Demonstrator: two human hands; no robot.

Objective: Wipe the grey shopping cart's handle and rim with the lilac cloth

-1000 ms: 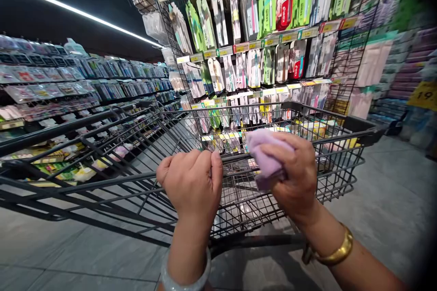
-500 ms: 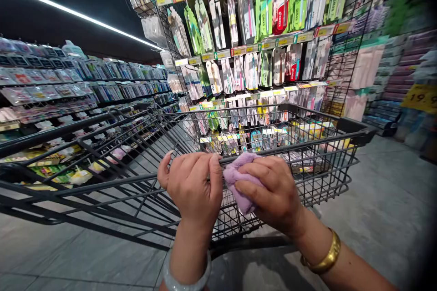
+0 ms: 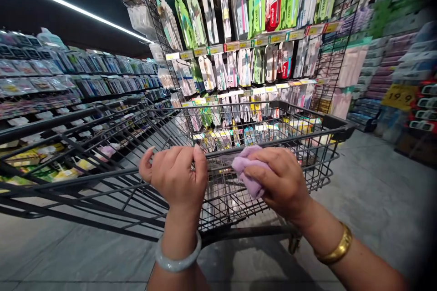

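Observation:
A black wire shopping cart (image 3: 317, 163) stretches across the view in front of me. My left hand (image 3: 177, 173) is closed around its upper rail, left of the middle, with a pale bangle on the wrist. To its right, my right hand (image 3: 280, 182) grips a bunched lilac cloth (image 3: 252, 170), which lies against the same rail. A gold bracelet (image 3: 336, 245) circles my right wrist. The fingertips of my left hand are hidden behind the rail.
Beyond the cart stands a wire rack with packaged toothbrushes (image 3: 256, 4) on several tiers. Long shelves of hanging goods (image 3: 102, 68) run along the left. A yellow price sign (image 3: 398, 97) and stacked packs are at right. The floor (image 3: 368, 200) is grey tile.
My right hand with the cloth has slid right along the rail, widening the gap from my left hand. The view has shifted, so the rack and left hand sit further left.

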